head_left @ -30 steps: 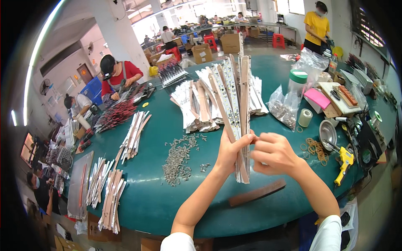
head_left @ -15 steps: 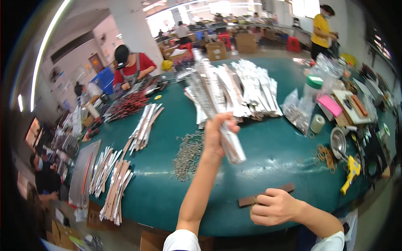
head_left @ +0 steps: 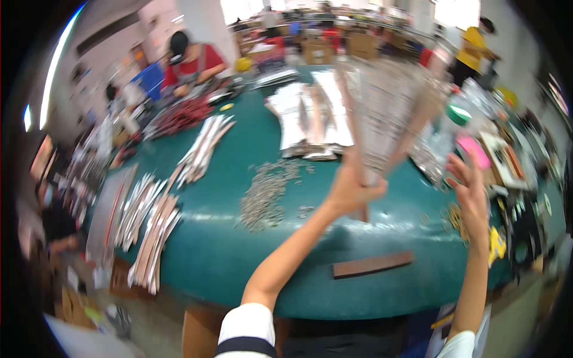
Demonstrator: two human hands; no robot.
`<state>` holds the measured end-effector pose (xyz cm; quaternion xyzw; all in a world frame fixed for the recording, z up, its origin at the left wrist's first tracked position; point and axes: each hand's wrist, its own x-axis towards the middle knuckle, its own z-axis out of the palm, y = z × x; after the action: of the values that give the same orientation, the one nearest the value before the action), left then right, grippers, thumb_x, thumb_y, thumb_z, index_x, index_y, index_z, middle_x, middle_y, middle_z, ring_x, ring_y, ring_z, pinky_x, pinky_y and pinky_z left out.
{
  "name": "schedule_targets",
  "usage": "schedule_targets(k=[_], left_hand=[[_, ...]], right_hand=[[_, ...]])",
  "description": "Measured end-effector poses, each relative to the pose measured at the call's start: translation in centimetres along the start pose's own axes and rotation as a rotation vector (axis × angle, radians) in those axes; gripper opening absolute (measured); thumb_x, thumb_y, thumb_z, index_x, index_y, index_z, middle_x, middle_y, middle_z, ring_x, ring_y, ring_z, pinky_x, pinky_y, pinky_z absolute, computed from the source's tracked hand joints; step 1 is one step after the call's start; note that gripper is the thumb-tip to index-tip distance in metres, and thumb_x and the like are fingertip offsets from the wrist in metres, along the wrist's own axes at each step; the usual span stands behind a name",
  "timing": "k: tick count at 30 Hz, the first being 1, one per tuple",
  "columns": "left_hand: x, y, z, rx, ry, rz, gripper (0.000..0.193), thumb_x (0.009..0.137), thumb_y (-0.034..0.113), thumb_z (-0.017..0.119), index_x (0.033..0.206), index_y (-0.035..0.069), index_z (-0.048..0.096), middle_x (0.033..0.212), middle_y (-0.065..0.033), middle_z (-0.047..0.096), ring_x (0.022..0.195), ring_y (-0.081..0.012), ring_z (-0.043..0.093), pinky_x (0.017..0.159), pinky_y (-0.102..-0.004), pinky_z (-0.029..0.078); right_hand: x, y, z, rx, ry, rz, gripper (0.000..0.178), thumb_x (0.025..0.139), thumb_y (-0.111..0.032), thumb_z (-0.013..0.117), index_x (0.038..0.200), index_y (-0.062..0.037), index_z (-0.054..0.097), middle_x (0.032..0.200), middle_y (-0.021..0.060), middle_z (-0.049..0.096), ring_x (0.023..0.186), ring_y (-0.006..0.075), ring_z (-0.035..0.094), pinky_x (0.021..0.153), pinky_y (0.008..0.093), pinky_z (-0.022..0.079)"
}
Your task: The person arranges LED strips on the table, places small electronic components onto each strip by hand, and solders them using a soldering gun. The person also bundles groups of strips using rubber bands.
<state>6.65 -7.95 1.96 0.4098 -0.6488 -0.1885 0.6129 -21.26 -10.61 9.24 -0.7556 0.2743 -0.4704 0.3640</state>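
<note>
My left hand (head_left: 353,190) is closed round the lower end of a bundle of silvery and brown strips (head_left: 388,107), which fans out upward and is smeared by motion. My right hand (head_left: 470,194) is raised to the right of the bundle, fingers apart and nothing visible in it. Below them a dark brown bar (head_left: 373,265) lies on the green table (head_left: 221,250). Behind my left hand, bundles of similar strips (head_left: 307,122) lie side by side. A heap of small grey pieces (head_left: 262,197) is spread to the left of my left forearm.
More strip bundles (head_left: 156,238) lie at the table's left. Rubber bands (head_left: 455,222), a yellow glue gun (head_left: 496,246), a pink pad (head_left: 473,152) and a green-lidded jar (head_left: 458,115) stand or lie at the right. Across the table a person in red (head_left: 200,62) works over reddish parts.
My left hand has swung right with the strips, which now spread wider. My right hand has left the brown bar, risen to the right and opened. The whole view has shifted slightly.
</note>
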Motion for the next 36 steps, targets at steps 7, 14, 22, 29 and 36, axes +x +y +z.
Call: schedule_targets(k=[7, 14, 22, 29, 36], left_hand=[[-3.5, -4.3, 6.1, -0.082, -0.109, 0.009, 0.103, 0.061, 0.032, 0.081, 0.138, -0.005, 0.024, 0.112, -0.027, 0.056, 0.102, -0.0383, 0.061, 0.086, -0.039, 0.048], [-2.5, -1.5, 4.8, -0.274, -0.045, 0.044, 0.113, 0.053, 0.028, 0.081, 0.142, 0.002, 0.016, 0.118, -0.0187, 0.058, 0.105, -0.0304, 0.062, 0.089, -0.0368, 0.048], [-2.5, -3.2, 5.2, -0.372, -0.147, 0.186, 0.116, 0.052, 0.032, 0.081, 0.143, 0.003, 0.016, 0.123, -0.019, 0.056, 0.11, -0.0296, 0.059, 0.095, -0.0358, 0.045], [-3.2, -4.5, 9.4, -0.012, -0.063, 0.211, 0.125, 0.052, 0.049, 0.082, 0.143, -0.007, 0.017, 0.13, -0.0299, 0.046, 0.108, -0.041, 0.055, 0.092, -0.0407, 0.044], [-3.7, -2.3, 4.1, 0.236, -0.053, 0.035, 0.096, 0.059, 0.029, 0.082, 0.134, -0.002, 0.03, 0.101, -0.0269, 0.06, 0.092, -0.0449, 0.062, 0.076, -0.0438, 0.052]], right_hand=[[2.6, 1.0, 5.0, -0.247, 0.244, -0.242, 0.103, 0.085, -0.065, 0.053, 0.15, 0.0003, 0.007, 0.152, 0.0204, 0.018, 0.135, 0.0281, 0.029, 0.112, 0.0367, 0.021], [4.0, 0.1, 6.8, 0.051, 0.24, -0.123, 0.063, 0.095, -0.025, 0.057, 0.146, -0.0019, 0.027, 0.136, 0.0165, 0.043, 0.12, 0.0216, 0.046, 0.102, 0.0334, 0.036], [4.2, -0.1, 6.3, 0.122, 0.246, -0.173, 0.053, 0.097, -0.026, 0.052, 0.141, -0.0018, 0.036, 0.136, 0.0169, 0.045, 0.123, 0.0231, 0.046, 0.104, 0.0359, 0.036], [3.9, 1.0, 2.7, -0.356, 0.288, -0.718, 0.043, 0.099, -0.026, 0.046, 0.133, -0.001, 0.048, 0.138, 0.0191, 0.044, 0.126, 0.0265, 0.045, 0.108, 0.0424, 0.033], [3.8, -2.6, 9.2, 0.578, 0.304, -0.35, 0.069, 0.087, -0.02, 0.059, 0.143, 0.0032, 0.026, 0.14, 0.0222, 0.041, 0.13, 0.0346, 0.041, 0.109, 0.0447, 0.032]])
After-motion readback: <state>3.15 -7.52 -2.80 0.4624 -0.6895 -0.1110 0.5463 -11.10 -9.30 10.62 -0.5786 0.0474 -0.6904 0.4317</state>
